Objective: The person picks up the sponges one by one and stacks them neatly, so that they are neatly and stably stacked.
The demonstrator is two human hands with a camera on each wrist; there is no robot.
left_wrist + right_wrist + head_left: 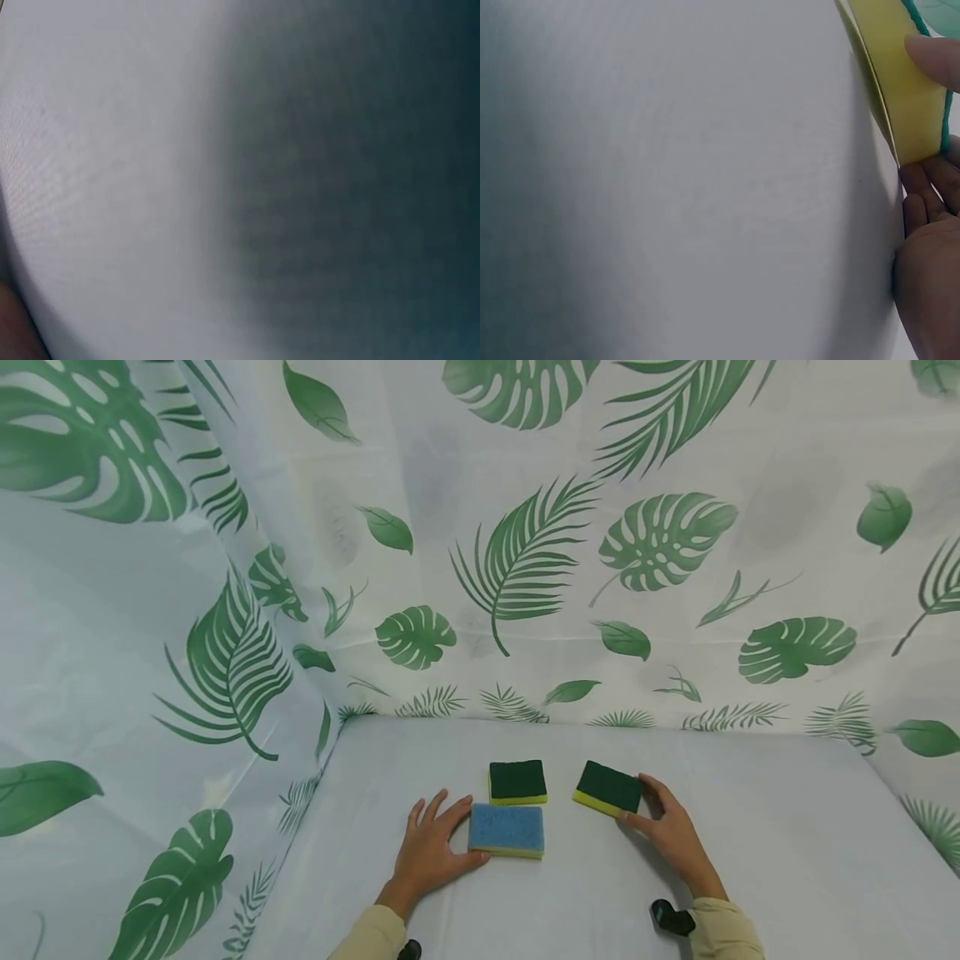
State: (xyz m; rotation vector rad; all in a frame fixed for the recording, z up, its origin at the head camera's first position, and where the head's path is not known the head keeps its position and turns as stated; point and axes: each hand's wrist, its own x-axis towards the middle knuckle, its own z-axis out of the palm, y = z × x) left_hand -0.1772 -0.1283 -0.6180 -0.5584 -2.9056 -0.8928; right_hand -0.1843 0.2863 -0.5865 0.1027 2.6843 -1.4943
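A blue-topped sponge [506,828] with a yellow lower layer lies at the middle of the white table. My left hand [431,856] is at its left end, thumb at the front edge and index finger by the back corner. Just behind it lies a dark green and yellow sponge [517,781]. To the right, my right hand [671,831] grips a second green and yellow sponge [609,787], which sits at a slant. In the right wrist view, the thumb presses that sponge's yellow side [907,90], with fingers at its end. The left wrist view shows mostly blurred white surface.
A white sheet covers the table [787,827]. Behind it hangs a leaf-patterned curtain [555,677], and another leaf-patterned sheet [172,777] rises along the left side. A small black device [671,918] is at the right wrist.
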